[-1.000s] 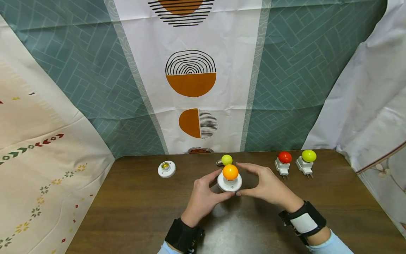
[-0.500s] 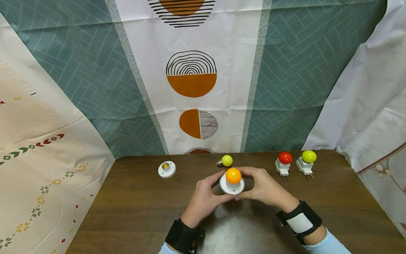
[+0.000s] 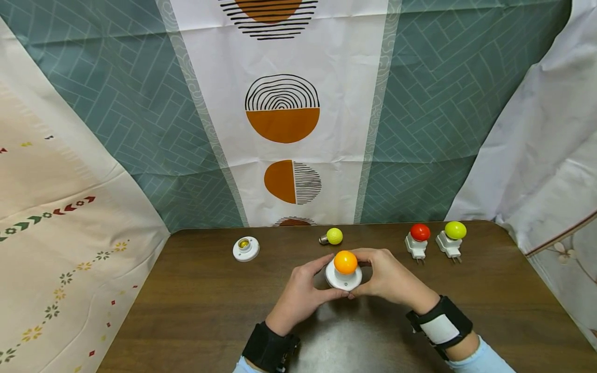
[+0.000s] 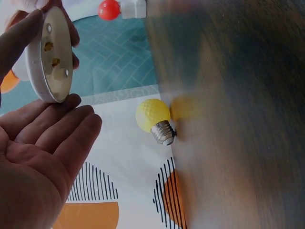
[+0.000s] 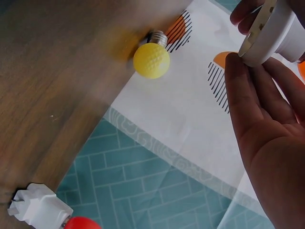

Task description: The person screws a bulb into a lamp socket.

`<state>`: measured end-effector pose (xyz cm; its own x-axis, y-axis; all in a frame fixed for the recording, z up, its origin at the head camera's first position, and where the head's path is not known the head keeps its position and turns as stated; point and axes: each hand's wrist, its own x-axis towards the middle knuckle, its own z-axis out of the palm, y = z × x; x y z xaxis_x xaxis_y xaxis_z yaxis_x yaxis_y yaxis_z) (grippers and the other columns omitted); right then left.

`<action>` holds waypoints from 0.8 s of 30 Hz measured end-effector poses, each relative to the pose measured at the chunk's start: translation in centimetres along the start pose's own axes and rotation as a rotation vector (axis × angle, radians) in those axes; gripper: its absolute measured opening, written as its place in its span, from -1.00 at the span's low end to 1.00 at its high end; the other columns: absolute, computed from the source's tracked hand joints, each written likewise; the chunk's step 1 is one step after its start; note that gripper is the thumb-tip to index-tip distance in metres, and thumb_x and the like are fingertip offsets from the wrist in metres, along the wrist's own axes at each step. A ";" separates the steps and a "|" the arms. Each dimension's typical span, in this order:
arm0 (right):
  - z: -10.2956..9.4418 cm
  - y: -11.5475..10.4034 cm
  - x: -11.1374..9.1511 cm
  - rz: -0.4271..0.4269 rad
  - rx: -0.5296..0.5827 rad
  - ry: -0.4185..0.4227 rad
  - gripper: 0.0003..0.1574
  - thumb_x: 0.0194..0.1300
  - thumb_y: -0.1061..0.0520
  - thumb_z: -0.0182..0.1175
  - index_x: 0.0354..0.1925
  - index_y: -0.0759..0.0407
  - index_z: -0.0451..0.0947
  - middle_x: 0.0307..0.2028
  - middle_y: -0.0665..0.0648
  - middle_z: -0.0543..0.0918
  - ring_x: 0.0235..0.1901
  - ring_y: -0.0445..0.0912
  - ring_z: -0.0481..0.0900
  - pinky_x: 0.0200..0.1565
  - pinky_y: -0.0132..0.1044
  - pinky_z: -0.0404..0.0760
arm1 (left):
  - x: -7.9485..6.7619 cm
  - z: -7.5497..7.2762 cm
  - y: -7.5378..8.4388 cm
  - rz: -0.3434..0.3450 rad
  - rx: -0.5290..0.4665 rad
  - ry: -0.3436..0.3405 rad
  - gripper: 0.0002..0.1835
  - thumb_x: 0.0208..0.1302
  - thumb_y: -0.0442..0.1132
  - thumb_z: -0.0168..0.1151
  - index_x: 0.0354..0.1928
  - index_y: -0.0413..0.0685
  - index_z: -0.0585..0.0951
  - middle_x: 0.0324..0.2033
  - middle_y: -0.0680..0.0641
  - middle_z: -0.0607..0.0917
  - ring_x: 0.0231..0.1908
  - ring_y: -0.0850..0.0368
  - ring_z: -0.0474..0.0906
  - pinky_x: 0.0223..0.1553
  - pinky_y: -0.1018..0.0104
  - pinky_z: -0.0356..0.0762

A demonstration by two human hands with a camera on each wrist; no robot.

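A white round lamp holder (image 3: 339, 283) with an orange bulb (image 3: 345, 262) screwed into it is held up over the table between both hands. My left hand (image 3: 300, 292) grips its left rim, thumb at the near edge and fingers at the far side. Opposite, my right hand (image 3: 394, 277) pinches the right rim, its thumb close to the left thumb. In the left wrist view the holder's hollow underside (image 4: 59, 71) shows brass contacts and screw holes. Behind the hands, a yellow bulb (image 3: 334, 236) with a metal screw base lies on its side.
On the brown table (image 3: 210, 311), an unfilled white lamp holder (image 3: 245, 249) stands at the back left. At the back right are a red bulb (image 3: 420, 232) and a yellow-green bulb (image 3: 455, 230), each in a white plug socket. A patterned curtain (image 3: 294, 119) hangs behind the far edge.
The lamp holder with the orange bulb has come slightly nearer and to the right. My right hand has drawn in to grip its rim; the left hand moved along with it.
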<state>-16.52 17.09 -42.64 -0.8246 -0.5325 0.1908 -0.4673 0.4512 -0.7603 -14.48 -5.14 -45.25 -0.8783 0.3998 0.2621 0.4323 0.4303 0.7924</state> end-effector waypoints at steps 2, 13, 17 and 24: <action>0.1 0.1 0.0 -0.006 -0.007 0.005 -0.16 -0.35 -0.13 0.55 0.01 -0.25 0.49 -0.07 -0.28 0.53 -0.11 -0.28 0.50 -0.05 -0.29 0.47 | 0.0 0.0 0.0 -0.009 0.002 -0.006 -0.19 -0.11 0.17 0.40 0.26 0.19 0.38 0.13 0.27 0.43 0.11 0.35 0.33 0.09 0.27 0.30; 0.2 0.2 -0.5 -0.016 -0.004 0.034 -0.21 -0.31 -0.07 0.55 0.00 -0.23 0.50 -0.06 -0.25 0.52 -0.10 -0.27 0.50 -0.06 -0.31 0.47 | 0.0 0.2 -0.1 -0.047 0.041 -0.002 -0.15 -0.14 0.24 0.39 0.26 0.13 0.40 0.14 0.22 0.44 0.10 0.34 0.34 0.07 0.24 0.33; 0.0 0.5 -1.0 -0.004 -0.025 0.056 -0.20 -0.31 -0.12 0.54 0.00 -0.24 0.49 -0.05 -0.25 0.51 -0.10 -0.27 0.49 -0.06 -0.30 0.48 | -0.1 0.1 -0.1 -0.098 0.062 -0.002 -0.14 -0.12 0.27 0.37 0.25 0.08 0.41 0.15 0.11 0.46 0.11 0.25 0.36 0.04 0.22 0.36; -0.9 1.8 -2.3 0.064 -0.075 0.080 -0.15 -0.37 -0.21 0.54 0.00 -0.23 0.48 -0.03 -0.26 0.49 -0.08 -0.29 0.48 -0.04 -0.35 0.45 | -0.2 -0.3 -0.4 -0.205 0.124 0.061 -0.27 0.01 0.20 0.32 0.21 0.01 0.45 0.12 0.05 0.49 0.11 0.20 0.37 0.04 0.23 0.36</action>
<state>-15.75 19.78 -43.85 -0.8749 -0.4435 0.1946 -0.4329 0.5360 -0.7247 -14.53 -5.62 -45.43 -0.9594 0.2459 0.1382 0.2619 0.5948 0.7600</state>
